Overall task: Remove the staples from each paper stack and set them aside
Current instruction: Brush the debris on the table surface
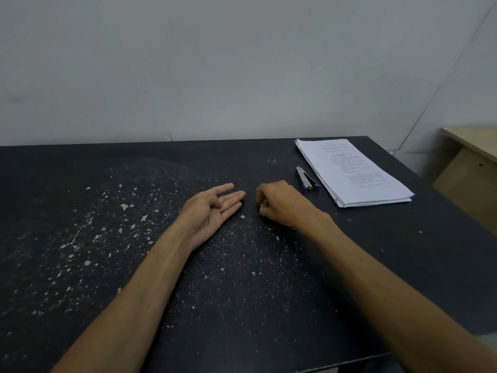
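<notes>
Fingers on my left hand point(212, 208) lie straight and relaxed, palm turned up, the back of the hand resting on the table point(80, 238). Fingers on my right hand point(279, 204) are curled in, the tips drawn together as if pinching something tiny; whether a staple sits between them I cannot tell, it is too small to make out. The two hands are near each other but apart.

Beyond and to the right of my right-hand fingers lies the paper stack point(355, 170), flat on the table near its far right corner, printed side up. Between that stack and my right knuckles, just beside both, lies a small metal stapler point(308, 180) with purple ends.

My guess is that I am at the setting-aside step. To do it well I would bring the curled fingers low over the open palm or a bare patch of table and part them slowly, so a staple does not bounce away.

What could hinder me is the table surface itself: it is dark and scattered with pale flecks and chips point(123, 206), so a dropped staple would be hard to find again. Nothing lies between my fingers and the stack except the stapler.
</notes>
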{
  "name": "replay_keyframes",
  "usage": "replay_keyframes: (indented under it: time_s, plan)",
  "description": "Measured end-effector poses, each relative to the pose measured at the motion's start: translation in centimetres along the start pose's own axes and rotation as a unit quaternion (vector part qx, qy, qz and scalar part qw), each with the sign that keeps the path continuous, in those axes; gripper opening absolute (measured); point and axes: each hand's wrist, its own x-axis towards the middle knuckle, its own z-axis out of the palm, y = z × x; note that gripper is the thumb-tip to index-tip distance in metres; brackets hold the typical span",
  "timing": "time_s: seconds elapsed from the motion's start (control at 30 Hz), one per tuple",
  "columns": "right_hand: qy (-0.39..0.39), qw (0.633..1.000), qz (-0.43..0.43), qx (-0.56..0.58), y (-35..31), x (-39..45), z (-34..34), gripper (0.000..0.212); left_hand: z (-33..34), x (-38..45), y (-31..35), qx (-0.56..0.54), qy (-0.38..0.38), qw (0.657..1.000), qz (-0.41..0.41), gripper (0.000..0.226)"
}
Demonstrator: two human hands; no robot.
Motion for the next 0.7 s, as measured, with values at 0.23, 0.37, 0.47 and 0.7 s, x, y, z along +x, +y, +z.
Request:
replay_keyframes:
  time_s: [0.23, 0.37, 0.47, 0.7]
  plan:
    - [0.007, 0.993, -0.016, 0.114, 2.2, -0.7, -1.1, 0.019, 0.0, 0.0, 0.1, -0.008, -0.005, 1.000, -0.005, 0.062]
    - [-0.022, 0.996, -0.021, 0.084, 2.2, -0.2, -1.2, 0.026, 0.0, 0.2, 0.1, -0.011, -0.007, 1.000, -0.009, 0.062]
    - [-0.017, 0.997, -0.023, 0.067, 1.9, 0.3, -1.3, 0.022, 0.0, 0.2, 0.1, -0.013, -0.010, 1.000, -0.012, 0.061]
    - [-0.050, 0.997, -0.045, -0.024, 0.7, 1.1, -1.9, 0.010, -0.1, 0.4, 0.1, -0.010, -0.010, 1.000, -0.012, 0.062]
